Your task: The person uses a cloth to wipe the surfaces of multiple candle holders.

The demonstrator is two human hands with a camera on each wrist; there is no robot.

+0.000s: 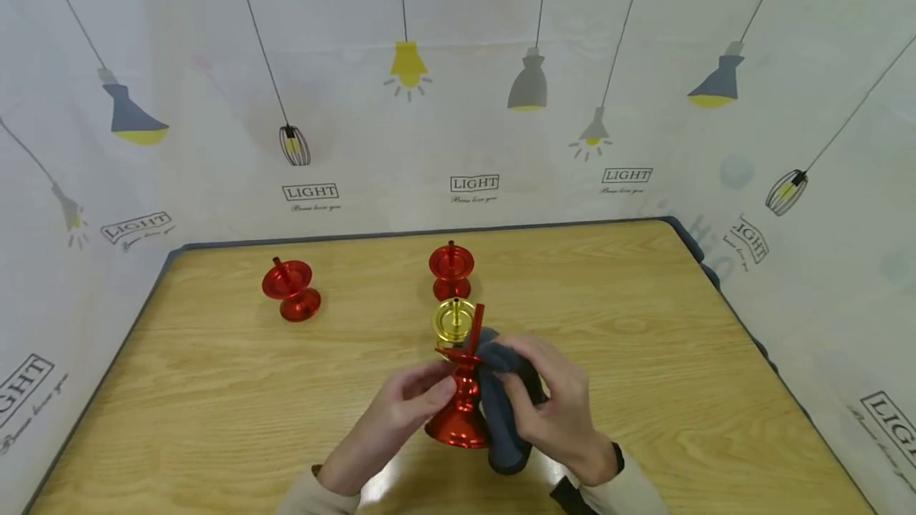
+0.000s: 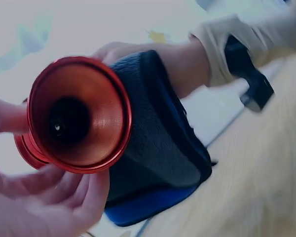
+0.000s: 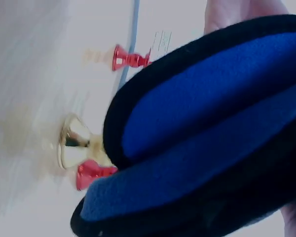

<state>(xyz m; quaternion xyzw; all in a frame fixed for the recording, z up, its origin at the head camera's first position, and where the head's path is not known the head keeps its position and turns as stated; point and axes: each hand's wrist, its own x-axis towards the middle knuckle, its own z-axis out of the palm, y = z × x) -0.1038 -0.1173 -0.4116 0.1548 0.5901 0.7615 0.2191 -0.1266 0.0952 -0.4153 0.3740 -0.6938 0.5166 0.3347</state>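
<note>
My left hand (image 1: 404, 412) grips a shiny red candle holder (image 1: 455, 426) by its narrow middle, its stem pointing up and tilted slightly right. In the left wrist view the hollow underside of its flared base (image 2: 108, 116) faces the camera, with the fingers curled round the far side. A folded dark grey-blue cloth (image 1: 506, 427) is pinched in my right hand (image 1: 561, 400), against the holder's right side near the dish. Much of the right wrist view is filled by the cloth's bright blue inner face (image 3: 187, 103) and black edging, which hide most of that hand.
Just behind the held one stands a gold candle holder (image 1: 452, 321), partly covered by it. Another red candle holder (image 1: 452, 264) is farther back, and one more red candle holder (image 1: 300, 305) stands at the left. A printed white sheet (image 1: 372, 133) surrounds the wooden table (image 1: 215, 388).
</note>
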